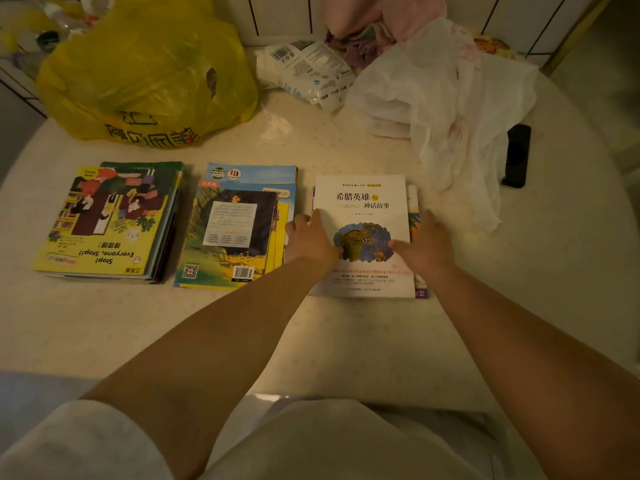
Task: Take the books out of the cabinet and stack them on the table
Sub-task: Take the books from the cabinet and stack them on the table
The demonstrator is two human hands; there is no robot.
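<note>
Three piles of books lie side by side on the pale table [346, 341]. The left pile [107, 220] has a yellow picture-book cover on top. On the middle pile [239, 230] a back cover with a barcode faces up. A white book [363, 202] with dark printed characters and a blue-gold picture tops the right pile. My left hand [311, 237] grips this book's left edge, thumb on the cover. My right hand [424, 242] grips its right edge the same way. Another book's edge [414, 202] sticks out beneath on the right.
A bulging yellow plastic bag [145, 71] sits at the back left. A white printed packet [308, 71] and pink cloth [384, 22] lie at the back. A crumpled white bag [450, 109] spreads at the right, next to a black remote-like object [517, 155].
</note>
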